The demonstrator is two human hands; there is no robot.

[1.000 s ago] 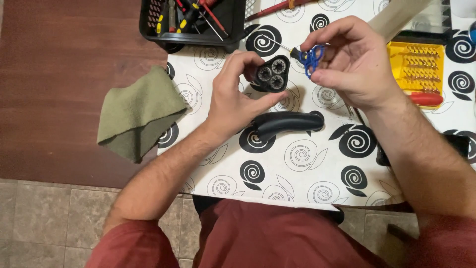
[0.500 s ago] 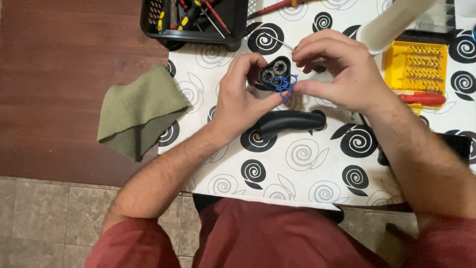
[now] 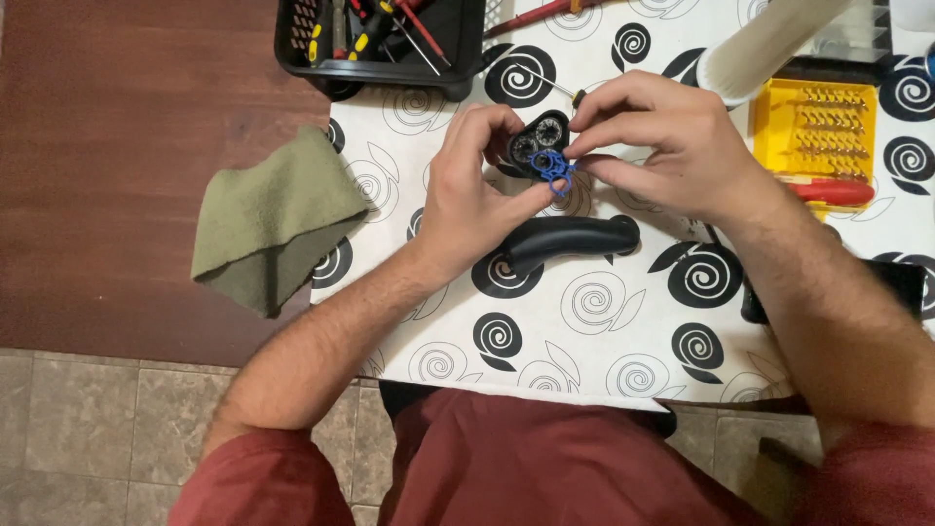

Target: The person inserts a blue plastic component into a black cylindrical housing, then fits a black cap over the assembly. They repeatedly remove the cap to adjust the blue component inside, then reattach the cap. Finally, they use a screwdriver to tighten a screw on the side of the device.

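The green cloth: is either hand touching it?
No: the green cloth lies alone at the table's left, while both hands hold the black three-ring part.

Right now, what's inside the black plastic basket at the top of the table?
The black plastic basket holds screwdrivers with red and yellow handles. Its upper part is cut off by the frame, so any other contents are unseen.

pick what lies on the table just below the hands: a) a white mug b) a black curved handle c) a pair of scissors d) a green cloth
b: a black curved handle lies on the spiral-patterned tablecloth just below both hands, the left hand and right hand; the green cloth sits far off to the left.
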